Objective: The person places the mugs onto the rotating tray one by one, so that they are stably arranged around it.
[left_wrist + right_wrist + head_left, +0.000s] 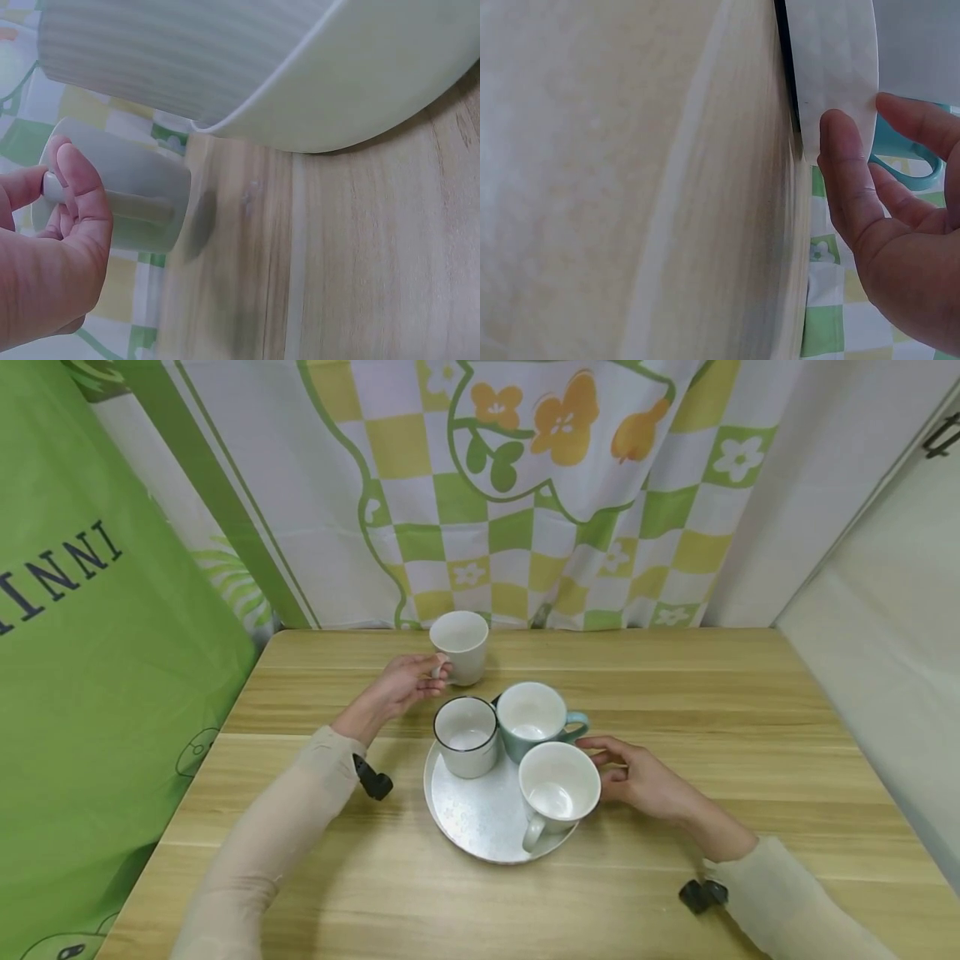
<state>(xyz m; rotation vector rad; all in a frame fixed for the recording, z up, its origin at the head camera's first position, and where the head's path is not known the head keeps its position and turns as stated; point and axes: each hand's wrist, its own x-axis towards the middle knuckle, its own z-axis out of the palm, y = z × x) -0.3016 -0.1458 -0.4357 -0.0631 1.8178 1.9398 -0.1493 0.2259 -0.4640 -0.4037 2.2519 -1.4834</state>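
My left hand (405,685) pinches the handle of a pale grey-white mug (465,660) at the back of the table. In the left wrist view that mug (142,191) looks lifted, with its shadow on the wood beside its base. A round silvery-white tray (480,818) bears three mugs: a white one with a dark rim (467,763), a teal one with a white inside (517,750) and a white one (558,793) at the front. My right hand (637,779) touches the tray's right side. In the right wrist view its fingertips (841,135) rest on the tray wall (836,67).
The wooden table (720,735) reaches back to a checked, flowered curtain (510,543). A green cloth (112,652) hangs along the left, and a white surface (885,610) stands along the right. Black wrist cameras (372,779) are strapped to both sleeves.
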